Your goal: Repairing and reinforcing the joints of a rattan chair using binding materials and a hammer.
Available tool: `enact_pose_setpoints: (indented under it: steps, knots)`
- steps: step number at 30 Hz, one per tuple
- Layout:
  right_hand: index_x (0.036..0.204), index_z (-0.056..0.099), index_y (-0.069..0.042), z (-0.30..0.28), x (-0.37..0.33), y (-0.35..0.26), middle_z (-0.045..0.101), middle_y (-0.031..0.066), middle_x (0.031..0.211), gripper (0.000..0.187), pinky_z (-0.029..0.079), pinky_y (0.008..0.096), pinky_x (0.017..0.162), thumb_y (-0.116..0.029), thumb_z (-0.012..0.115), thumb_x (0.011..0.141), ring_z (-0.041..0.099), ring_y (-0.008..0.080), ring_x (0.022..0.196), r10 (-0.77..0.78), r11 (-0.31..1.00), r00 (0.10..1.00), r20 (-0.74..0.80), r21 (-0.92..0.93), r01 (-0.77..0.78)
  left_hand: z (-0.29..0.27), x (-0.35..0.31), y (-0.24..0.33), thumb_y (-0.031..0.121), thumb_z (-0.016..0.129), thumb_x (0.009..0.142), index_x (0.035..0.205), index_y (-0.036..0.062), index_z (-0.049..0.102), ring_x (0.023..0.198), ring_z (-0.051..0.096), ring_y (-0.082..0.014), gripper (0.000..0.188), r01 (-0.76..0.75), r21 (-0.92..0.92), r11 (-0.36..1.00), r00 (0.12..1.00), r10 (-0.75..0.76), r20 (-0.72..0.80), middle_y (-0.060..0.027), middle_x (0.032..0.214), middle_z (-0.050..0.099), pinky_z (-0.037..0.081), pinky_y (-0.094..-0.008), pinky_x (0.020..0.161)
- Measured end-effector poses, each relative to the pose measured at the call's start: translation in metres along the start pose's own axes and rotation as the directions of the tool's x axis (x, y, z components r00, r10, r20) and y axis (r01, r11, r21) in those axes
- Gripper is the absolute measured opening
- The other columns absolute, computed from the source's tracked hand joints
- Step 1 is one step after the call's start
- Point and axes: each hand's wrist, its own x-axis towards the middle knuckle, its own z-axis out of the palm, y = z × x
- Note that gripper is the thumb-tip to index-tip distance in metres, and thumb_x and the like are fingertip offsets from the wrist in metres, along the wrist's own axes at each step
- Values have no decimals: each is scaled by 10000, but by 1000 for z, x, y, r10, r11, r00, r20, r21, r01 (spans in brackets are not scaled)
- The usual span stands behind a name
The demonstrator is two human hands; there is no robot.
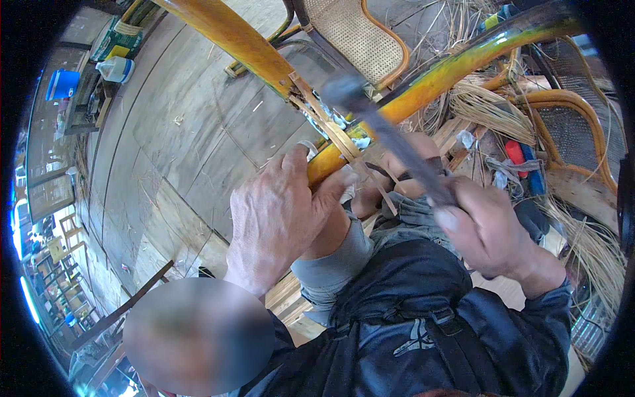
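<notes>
Rattan frame [423, 83] fills the upper middle of the view: 2 thick curved poles, glossy yellow-orange with darker green-black streaks, meeting at a joint near the centre. Pale flat cane strips [331, 129] are wrapped and crossed around that joint, with loose ends trailing down toward the person's lap. The frame sits just above the person's knees, over a grey plank floor [178, 145].

The left hand [281, 221] is clenched around the lower pole just below the binding, fingers curled over the top and thumb pressed against the wood. The right hand [493, 228] is closed tight around the handle of a hammer [380, 122], whose dark, motion-blurred head lies right at the joint; whether it touches the pole cannot be told.

At the upper left, by the wall, stands a white plastic jug [118, 68] with a blue label, and beside it a blue bucket [63, 84]. Just above the jug lies a green and yellow sack [119, 41], flat and rectangular. At the right, among bundles of loose straw-coloured cane [486, 106], lie 2 tool handles [522, 162], 1 red and 1 blue, side by side. Woven cane chairs [350, 33] stand behind the frame, 1 at the top centre and another [575, 129] at the right edge.
</notes>
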Motion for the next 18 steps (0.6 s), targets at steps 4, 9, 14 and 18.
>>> enact_pose_setpoints:
  steps: [4, 9, 14, 18]
  knots:
    - [812, 461, -5, 4, 9, 9, 535, 187, 647, 201, 423, 447, 518, -186, 512, 884, 560, 383, 591, 6, 998, 1000, -12, -66, -6, 4, 1, 0, 573, 503, 818, 781, 12, 561, 647, 623, -351, 565, -3, 6, 1000, 998, 3, -57, -170, 665, 608, 490, -424, 543]
    - [816, 475, 1, 0, -3, -4, 565, 181, 670, 201, 458, 415, 558, -184, 492, 893, 593, 364, 640, -134, 990, 988, -82, 33, 137, -1, 6, 8, 568, 503, 822, 755, 2, 574, 637, 625, -348, 575, -14, 9, 1000, 1000, 14, -24, -183, 666, 610, 489, -424, 533]
    - [845, 487, 12, -1, 14, 1, 582, 168, 675, 187, 465, 405, 564, -170, 483, 891, 606, 341, 638, 95, 995, 993, 67, -50, -92, 2, 4, 3, 561, 517, 816, 753, -1, 591, 613, 623, -347, 570, 30, -19, 999, 999, -31, -37, -198, 659, 611, 487, -423, 524]
    - [867, 488, 8, 2, -5, 2, 522, 161, 644, 217, 425, 389, 538, -206, 475, 900, 552, 303, 576, -14, 999, 997, -71, 49, 17, 2, 5, 7, 544, 535, 811, 728, -2, 598, 599, 626, -341, 556, 33, 7, 999, 999, -33, -42, -191, 639, 614, 490, -419, 522]
